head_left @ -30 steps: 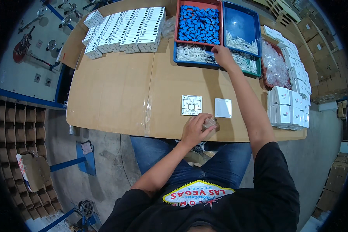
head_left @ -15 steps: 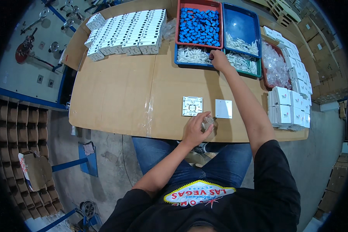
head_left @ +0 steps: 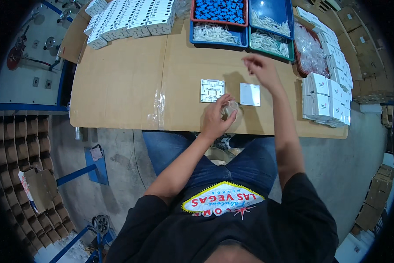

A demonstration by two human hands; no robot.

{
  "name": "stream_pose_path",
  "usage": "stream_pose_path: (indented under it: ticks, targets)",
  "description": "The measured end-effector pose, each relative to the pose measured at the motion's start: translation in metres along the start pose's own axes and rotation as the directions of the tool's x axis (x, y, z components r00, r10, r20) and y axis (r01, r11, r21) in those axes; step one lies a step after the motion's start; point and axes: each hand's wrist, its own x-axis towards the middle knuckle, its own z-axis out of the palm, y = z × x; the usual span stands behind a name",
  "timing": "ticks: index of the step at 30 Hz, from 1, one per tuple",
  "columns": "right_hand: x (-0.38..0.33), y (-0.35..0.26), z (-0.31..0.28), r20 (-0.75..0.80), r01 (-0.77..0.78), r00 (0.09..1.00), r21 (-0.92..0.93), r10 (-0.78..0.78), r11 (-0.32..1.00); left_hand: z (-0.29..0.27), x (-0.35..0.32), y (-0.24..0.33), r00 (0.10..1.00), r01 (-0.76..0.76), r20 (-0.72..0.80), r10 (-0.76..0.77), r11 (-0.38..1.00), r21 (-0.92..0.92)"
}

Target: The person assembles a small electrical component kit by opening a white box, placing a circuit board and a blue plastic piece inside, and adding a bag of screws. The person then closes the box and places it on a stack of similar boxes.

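My right hand (head_left: 259,70) has come back from the trays (head_left: 267,41) pinched on something too small to tell, while my left hand (head_left: 218,117) holds a clear piece (head_left: 231,106) just below the white plates (head_left: 212,90).

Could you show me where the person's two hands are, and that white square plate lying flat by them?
left hand (head_left: 218,117), head view, on the back of the hand.
right hand (head_left: 260,70), head view, on the middle of the hand.
white square plate (head_left: 250,94), head view, on its flat centre.
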Motion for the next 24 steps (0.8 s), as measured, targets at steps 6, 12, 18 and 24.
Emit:
stream_pose_path:
  ticks: [6,12,18,24]
  targets:
    - [-0.107,-0.013,0.022,-0.002,0.092,0.996,-0.087,-0.093,0.992,0.000,0.001,0.000,0.997,-0.079,0.034,0.076,0.993,0.085]
    - [-0.127,-0.034,0.027,0.018,-0.064,0.997,-0.206,0.069,0.977,-0.001,0.000,-0.001,0.993,-0.119,0.038,0.115,0.983,0.141]
    - [-0.134,-0.024,0.041,0.021,-0.015,1.000,-0.144,0.018,0.990,-0.003,-0.002,0.009,0.993,-0.119,0.052,0.110,0.970,0.214]
    - [-0.136,-0.023,0.051,0.049,0.062,0.998,-0.347,-0.048,0.936,-0.001,-0.004,0.004,0.991,-0.132,0.041,0.126,0.970,0.204]
